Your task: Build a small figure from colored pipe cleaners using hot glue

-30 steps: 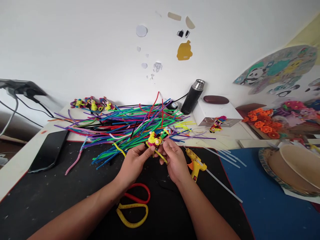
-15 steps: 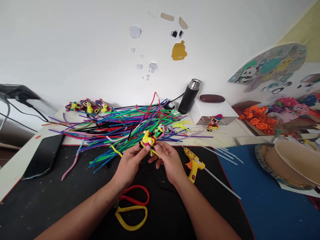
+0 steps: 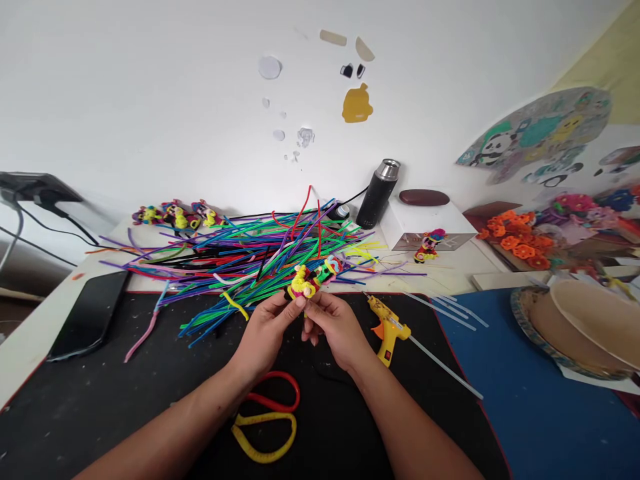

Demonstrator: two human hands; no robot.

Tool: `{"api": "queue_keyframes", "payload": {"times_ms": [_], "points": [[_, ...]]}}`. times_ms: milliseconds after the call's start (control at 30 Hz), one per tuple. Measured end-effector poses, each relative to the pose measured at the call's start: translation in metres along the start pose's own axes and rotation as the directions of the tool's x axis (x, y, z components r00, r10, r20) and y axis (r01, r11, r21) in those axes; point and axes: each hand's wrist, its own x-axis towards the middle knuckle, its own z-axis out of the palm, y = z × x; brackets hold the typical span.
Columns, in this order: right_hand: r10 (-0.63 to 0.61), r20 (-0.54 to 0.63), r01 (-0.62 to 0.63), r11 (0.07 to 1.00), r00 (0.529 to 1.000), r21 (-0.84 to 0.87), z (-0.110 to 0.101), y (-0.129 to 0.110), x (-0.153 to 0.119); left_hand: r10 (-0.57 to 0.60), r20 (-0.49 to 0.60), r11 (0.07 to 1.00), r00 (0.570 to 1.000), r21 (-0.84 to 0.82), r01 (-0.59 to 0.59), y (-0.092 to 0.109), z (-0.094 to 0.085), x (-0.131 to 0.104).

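Note:
Both hands hold a small pipe-cleaner doll (image 3: 303, 283) above the black mat. It has a green face, a colourful headpiece and a yellow and magenta body, and it leans to the right. My left hand (image 3: 265, 331) pinches its lower end between thumb and fingers. My right hand (image 3: 336, 327) is closed on the same end from the other side, thumb against the base. The fingers hide the doll's underside. Just behind it lies a big heap of coloured pipe cleaners (image 3: 240, 257). Scissors with red and yellow handles (image 3: 265, 437) lie below my left wrist, blades hidden.
A yellow hot glue gun (image 3: 389, 327) with a glue stick lies right of my hands, near loose glue sticks (image 3: 453, 310). A phone (image 3: 90, 315) is at left. Behind stand finished dolls (image 3: 180, 217), a black thermos (image 3: 379, 195) and a white box (image 3: 425, 223). A bowl (image 3: 595, 327) sits at right.
The doll has shifted slightly right and its head has swung rightward. The yellow strip that stuck out beneath it is now mostly out of sight. Both hands stay closed on it.

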Motion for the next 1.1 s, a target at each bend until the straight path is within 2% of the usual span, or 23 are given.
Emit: {"api": "queue_keyframes", "payload": {"times_ms": [100, 333, 600, 700, 833, 1000, 1100], "points": [[-0.003, -0.003, 0.003, 1.0, 1.0, -0.009, 0.001, -0.001, 0.0, -0.028, 0.022, 0.999, 0.999, -0.033, 0.029, 0.003, 0.003, -0.001], [-0.068, 0.01, 0.069, 0.992, 0.998, -0.108, 0.001, 0.0, -0.001, -0.081, -0.03, 0.994, 0.996, -0.082, 0.079, 0.007, 0.003, 0.0], [-0.109, 0.016, 0.11, 0.97, 0.994, -0.218, 0.001, -0.001, -0.003, -0.119, 0.025, 0.993, 0.993, -0.023, 0.119, 0.021, 0.002, 0.001], [-0.069, 0.028, 0.074, 0.977, 0.997, -0.199, 0.001, -0.004, -0.003, -0.12, 0.058, 0.993, 0.991, -0.004, 0.12, 0.022, -0.005, 0.0], [-0.023, 0.088, 0.037, 0.988, 0.996, -0.152, 0.0, -0.005, -0.003, -0.162, 0.185, 0.983, 0.969, -0.06, 0.175, 0.023, -0.021, -0.001], [0.075, 0.191, -0.051, 0.991, 0.979, -0.124, 0.0, -0.004, -0.005, -0.273, 0.269, 0.933, 0.924, -0.16, 0.323, 0.027, -0.043, 0.007], [0.118, 0.223, -0.094, 0.989, 0.968, -0.112, 0.001, -0.004, -0.006, -0.33, 0.269, 0.907, 0.905, -0.176, 0.383, 0.03, -0.051, 0.014]]}}
